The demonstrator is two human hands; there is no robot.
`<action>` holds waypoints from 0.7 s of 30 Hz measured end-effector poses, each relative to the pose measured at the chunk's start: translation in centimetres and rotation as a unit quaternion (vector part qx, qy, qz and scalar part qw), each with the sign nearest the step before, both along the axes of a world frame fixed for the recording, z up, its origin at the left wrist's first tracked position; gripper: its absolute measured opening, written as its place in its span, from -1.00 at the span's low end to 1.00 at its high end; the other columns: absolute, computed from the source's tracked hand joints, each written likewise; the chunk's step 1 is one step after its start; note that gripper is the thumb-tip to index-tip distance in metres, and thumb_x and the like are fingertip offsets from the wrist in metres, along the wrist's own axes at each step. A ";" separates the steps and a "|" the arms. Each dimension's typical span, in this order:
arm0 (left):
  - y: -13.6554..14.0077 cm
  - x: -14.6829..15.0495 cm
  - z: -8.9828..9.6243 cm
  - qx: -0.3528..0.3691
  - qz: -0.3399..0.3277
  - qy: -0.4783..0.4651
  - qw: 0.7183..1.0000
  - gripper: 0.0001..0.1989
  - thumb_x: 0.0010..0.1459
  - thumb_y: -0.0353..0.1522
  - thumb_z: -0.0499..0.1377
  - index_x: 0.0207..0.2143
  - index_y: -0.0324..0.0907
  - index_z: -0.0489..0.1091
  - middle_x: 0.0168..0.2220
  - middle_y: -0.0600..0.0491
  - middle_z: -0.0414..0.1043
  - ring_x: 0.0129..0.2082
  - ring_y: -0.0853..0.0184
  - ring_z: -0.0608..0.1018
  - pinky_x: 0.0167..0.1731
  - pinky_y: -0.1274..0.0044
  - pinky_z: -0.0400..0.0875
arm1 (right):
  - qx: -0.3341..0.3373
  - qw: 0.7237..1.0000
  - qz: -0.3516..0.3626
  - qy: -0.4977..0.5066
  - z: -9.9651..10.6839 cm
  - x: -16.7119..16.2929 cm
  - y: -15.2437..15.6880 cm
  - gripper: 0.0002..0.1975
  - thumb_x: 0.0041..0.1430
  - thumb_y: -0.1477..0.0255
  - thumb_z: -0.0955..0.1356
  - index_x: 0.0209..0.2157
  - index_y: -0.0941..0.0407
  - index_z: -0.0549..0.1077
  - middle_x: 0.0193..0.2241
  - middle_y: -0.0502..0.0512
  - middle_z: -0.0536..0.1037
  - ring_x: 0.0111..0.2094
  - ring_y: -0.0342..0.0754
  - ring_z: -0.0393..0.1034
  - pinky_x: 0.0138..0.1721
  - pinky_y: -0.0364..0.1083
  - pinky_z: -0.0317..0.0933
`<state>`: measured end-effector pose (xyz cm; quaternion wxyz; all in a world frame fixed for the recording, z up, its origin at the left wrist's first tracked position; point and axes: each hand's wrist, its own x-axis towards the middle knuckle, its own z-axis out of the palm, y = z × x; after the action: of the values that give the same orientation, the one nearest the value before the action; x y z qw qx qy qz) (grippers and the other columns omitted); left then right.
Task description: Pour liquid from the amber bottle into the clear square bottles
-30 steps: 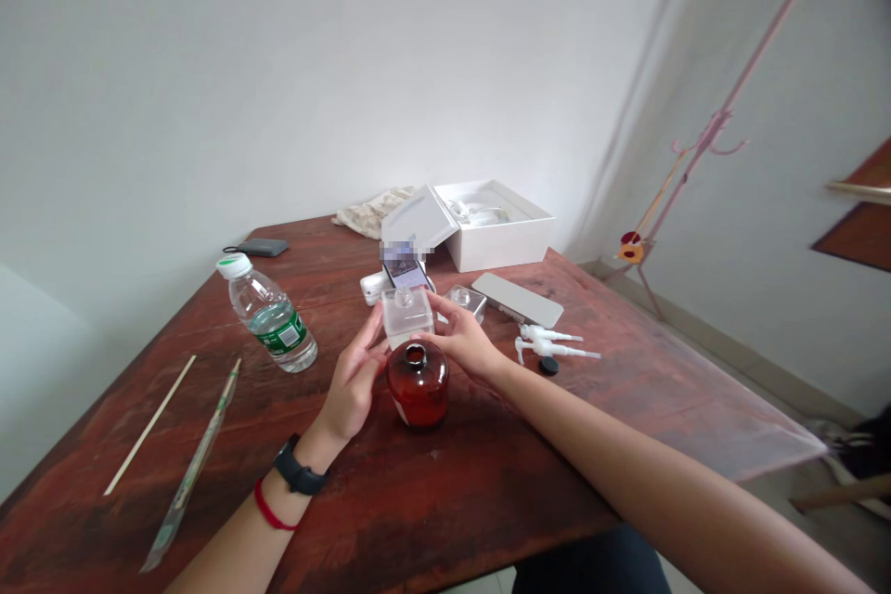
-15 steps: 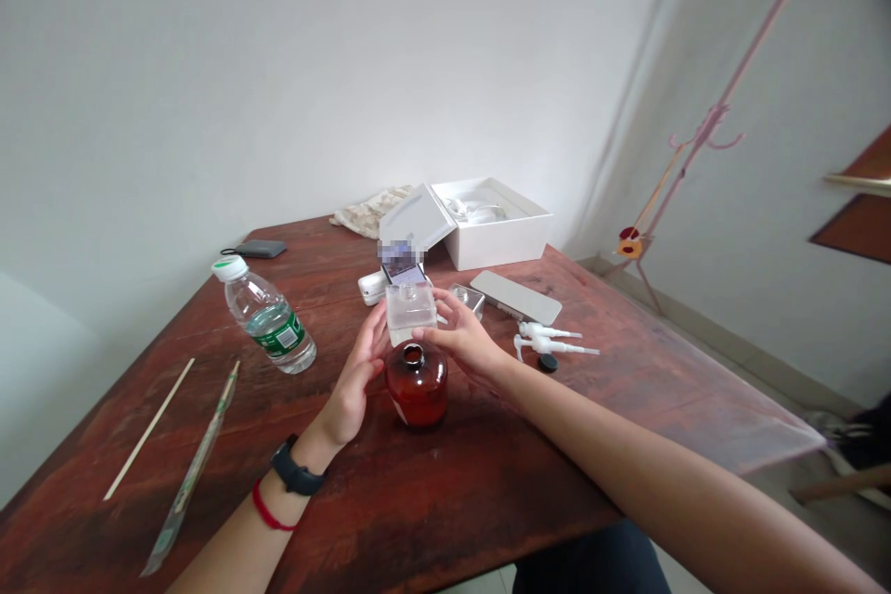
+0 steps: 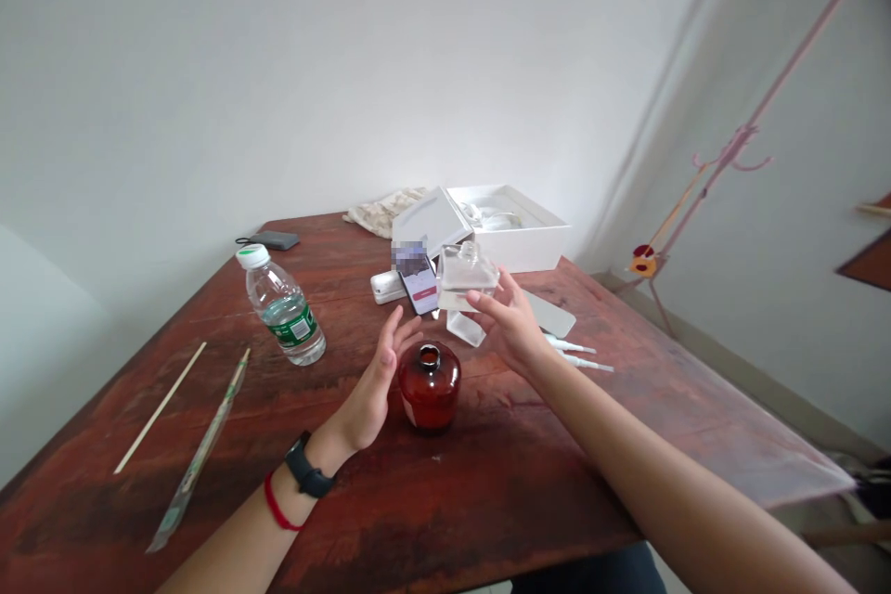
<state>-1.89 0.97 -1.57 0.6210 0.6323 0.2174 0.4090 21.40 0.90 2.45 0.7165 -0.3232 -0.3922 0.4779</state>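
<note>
In my right hand [image 3: 513, 323] is a clear square glass bottle [image 3: 465, 283] with a short neck, lifted above the table. Thumb and fingers grip its right side. My left hand [image 3: 370, 392] is open, fingers stretched, just left of a round amber bottle [image 3: 432, 394]. That bottle stands upright with its mouth uncovered and a pale label low on its left side; whether the hand touches it I cannot tell. Beyond it, partly hidden under the held bottle, a second clear square container [image 3: 465, 329] rests on the wooden table [image 3: 334, 501].
A water bottle [image 3: 289, 320] stands at left, near a bare chopstick [image 3: 161, 408] and a wrapped one [image 3: 201, 455]. Behind are a lit phone [image 3: 420, 288], a white case [image 3: 387, 288] and an open white box [image 3: 522, 246]. White pump heads [image 3: 581, 359] lie right of my right hand.
My right hand has carried the clear bottle up and right, away from the amber bottle's mouth. My left hand no longer flanks the clear bottle and stays beside the amber one. The view has shifted slightly.
</note>
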 end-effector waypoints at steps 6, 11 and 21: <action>-0.1 -0.2 0.2 0.036 -0.048 0.030 0.998 -0.06 0.38 0.28 -0.03 0.56 -0.04 -0.07 0.48 -0.20 0.20 0.48 -0.07 0.26 0.48 0.14 0.05 | 0.034 0.998 -0.040 0.029 0.5 1.5 0.3 -0.50 -0.04 0.39 0.65 -0.04 -0.03 0.56 -0.12 0.03 0.71 -0.11 0.10 0.62 -0.08 0.07 0.52; -0.3 -0.2 0.6 0.073 -0.108 0.027 0.991 0.05 0.18 0.27 0.28 0.49 -0.06 0.02 0.36 -0.24 0.35 0.35 -0.18 0.42 0.41 0.05 0.19 | 0.039 0.998 -0.050 0.025 0.8 1.9 0.2 -0.48 -0.01 0.36 0.63 0.01 -0.05 0.54 -0.12 0.02 0.72 -0.04 0.14 0.63 0.01 0.11 0.51; -1.3 0.1 1.4 0.096 -0.072 0.027 0.992 -0.05 0.13 0.03 0.49 0.41 -0.05 0.15 0.36 -0.21 0.33 0.35 -0.16 0.42 0.41 0.06 0.21 | 0.021 0.998 -0.033 0.053 1.0 2.3 0.0 -0.60 0.03 0.21 0.60 -0.09 -0.04 0.59 -0.16 0.01 0.74 -0.06 0.10 0.63 0.13 0.16 0.46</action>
<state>-1.77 -0.29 -0.20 0.5790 0.7139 0.1479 0.3650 23.71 0.89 3.43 0.7584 -0.2955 -0.3524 0.4619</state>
